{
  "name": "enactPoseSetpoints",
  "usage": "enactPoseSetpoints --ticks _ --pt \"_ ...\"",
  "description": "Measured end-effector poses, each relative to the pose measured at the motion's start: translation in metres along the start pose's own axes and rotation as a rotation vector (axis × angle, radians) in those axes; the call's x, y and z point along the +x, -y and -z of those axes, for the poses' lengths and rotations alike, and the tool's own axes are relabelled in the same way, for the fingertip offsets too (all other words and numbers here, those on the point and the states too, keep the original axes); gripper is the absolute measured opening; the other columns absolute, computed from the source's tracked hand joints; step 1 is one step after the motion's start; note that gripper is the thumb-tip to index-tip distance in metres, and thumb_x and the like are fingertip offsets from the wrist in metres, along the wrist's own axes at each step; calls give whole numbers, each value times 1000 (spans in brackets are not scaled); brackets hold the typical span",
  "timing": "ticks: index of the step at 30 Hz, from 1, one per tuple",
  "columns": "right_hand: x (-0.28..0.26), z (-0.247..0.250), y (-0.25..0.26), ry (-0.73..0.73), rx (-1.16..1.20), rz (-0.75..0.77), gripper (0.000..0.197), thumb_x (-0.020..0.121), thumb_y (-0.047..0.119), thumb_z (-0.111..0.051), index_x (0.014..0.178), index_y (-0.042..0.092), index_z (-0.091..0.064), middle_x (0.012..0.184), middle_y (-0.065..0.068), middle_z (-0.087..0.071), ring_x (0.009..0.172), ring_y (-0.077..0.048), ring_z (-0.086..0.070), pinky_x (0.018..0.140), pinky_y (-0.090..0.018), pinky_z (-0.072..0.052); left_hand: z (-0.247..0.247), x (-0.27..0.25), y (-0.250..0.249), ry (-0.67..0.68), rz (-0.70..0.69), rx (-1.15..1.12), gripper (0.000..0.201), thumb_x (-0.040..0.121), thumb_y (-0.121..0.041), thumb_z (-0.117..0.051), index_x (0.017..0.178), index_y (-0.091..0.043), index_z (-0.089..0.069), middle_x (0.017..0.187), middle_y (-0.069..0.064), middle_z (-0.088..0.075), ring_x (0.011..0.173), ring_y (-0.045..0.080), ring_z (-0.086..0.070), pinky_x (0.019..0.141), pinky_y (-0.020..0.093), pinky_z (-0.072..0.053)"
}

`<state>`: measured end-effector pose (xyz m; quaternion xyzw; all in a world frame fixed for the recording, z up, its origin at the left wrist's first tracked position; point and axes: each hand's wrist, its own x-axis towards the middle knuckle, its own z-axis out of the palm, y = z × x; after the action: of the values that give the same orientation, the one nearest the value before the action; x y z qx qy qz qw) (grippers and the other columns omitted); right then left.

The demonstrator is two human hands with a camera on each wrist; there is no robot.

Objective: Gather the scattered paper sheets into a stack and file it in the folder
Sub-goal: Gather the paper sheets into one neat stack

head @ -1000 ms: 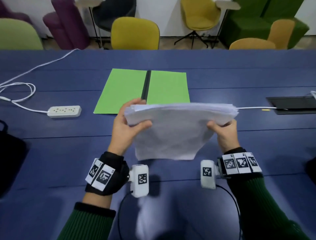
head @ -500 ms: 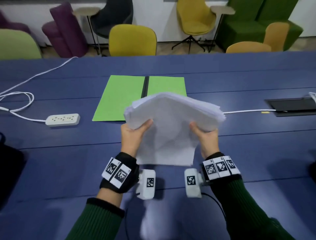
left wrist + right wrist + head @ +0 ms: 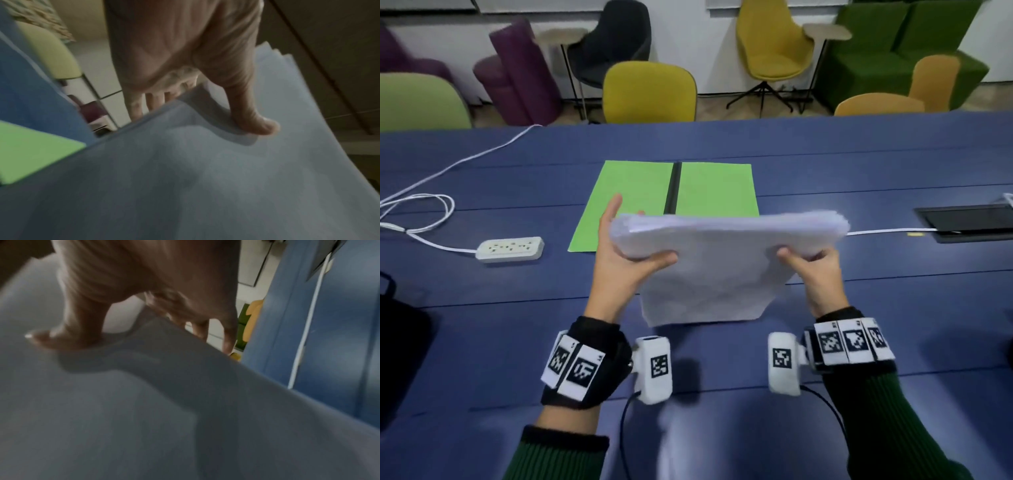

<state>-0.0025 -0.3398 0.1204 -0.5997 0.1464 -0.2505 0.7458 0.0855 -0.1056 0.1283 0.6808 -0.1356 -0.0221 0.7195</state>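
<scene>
One left hand (image 3: 619,263) grips the left edge of one paper stack (image 3: 715,263), thumb on the near face, fingers behind; the stack stands on its lower edge on the blue table (image 3: 482,308), spanning to one right hand (image 3: 820,274) pinching its right edge likewise; one open green folder (image 3: 671,195) lies flat just beyond

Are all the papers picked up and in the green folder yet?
Picked up, it seems: no loose sheets show on the table. Both the left hand and right hand hold the paper stack above it. Still left: laying it in the open green folder.
</scene>
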Motion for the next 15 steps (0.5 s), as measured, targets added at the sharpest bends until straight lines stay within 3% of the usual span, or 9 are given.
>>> enactPoseSetpoints --ticks 1,2,3,5,6,8,10,12,15 --pt "-4 1 -5 39 -38 -27 52 41 27 -89 86 21 -62 71 18 -70 65 11 -61 62 -7 -48 0 -4 5 27 40 16 91 50 0 -86 125 -30 -43 108 -10 -62 95 -8 -59 88 16 -50" --pt "-7 -4 -12 44 -49 -52 58 33 35 -91 83 23 -64 71 18 -71 65 10 -62 63 -8 -49 -7 -8 9 28 79 20 79 50 -3 -88 117 -27 -52 101 -11 -67 89 -7 -62 84 20 -52" --pt "-9 -9 -19 2 -20 -69 49 34 33 -92 75 22 -67 66 18 -70 63 9 -62 61 -10 -50 -16 -10 10 -4 105 17 60 52 -5 -88 103 -24 -62 88 -13 -71 81 -5 -64 78 22 -54" --pt "-9 -18 -21 -90 70 -68 23 55 12 -86 66 18 -67 59 19 -68 57 7 -62 57 -11 -51 -32 -9 5 -72 122 -26 34 62 0 -82 80 -24 -66 69 -19 -70 67 -6 -63 68 17 -54" --pt "-6 -18 -16 -109 68 -49 21 63 1 -78 67 18 -66 58 19 -68 56 7 -61 57 -11 -51 -34 -8 1 -107 119 -48 31 66 2 -79 78 -23 -65 66 -20 -70 64 -7 -63 65 14 -54" --pt "0 -9 -7 -73 23 4 25 64 -4 -76 69 19 -68 64 18 -69 63 8 -62 62 -11 -51 -26 -3 -2 -129 73 -83 40 67 4 -77 91 -24 -62 81 -16 -72 74 -6 -64 69 12 -53" --pt "3 -2 -6 12 -34 20 37 59 -2 -80 82 25 -68 76 18 -71 73 7 -63 69 -10 -50 -18 2 3 -78 61 -53 60 61 4 -81 105 -28 -56 100 -11 -68 87 -4 -63 79 16 -52" --pt "4 -7 -13 -13 -71 -15 37 61 -5 -78 82 21 -63 65 22 -69 64 11 -61 63 -8 -49 -26 6 9 -66 121 -21 45 58 -1 -82 92 -24 -63 81 -14 -72 73 -5 -64 76 25 -51" --pt "9 -18 -8 -163 4 -54 24 72 -5 -72 73 16 -61 50 22 -63 49 10 -58 50 -7 -46 -42 12 0 -128 139 -43 25 68 5 -76 74 -17 -65 59 -21 -67 57 -7 -60 63 20 -52"
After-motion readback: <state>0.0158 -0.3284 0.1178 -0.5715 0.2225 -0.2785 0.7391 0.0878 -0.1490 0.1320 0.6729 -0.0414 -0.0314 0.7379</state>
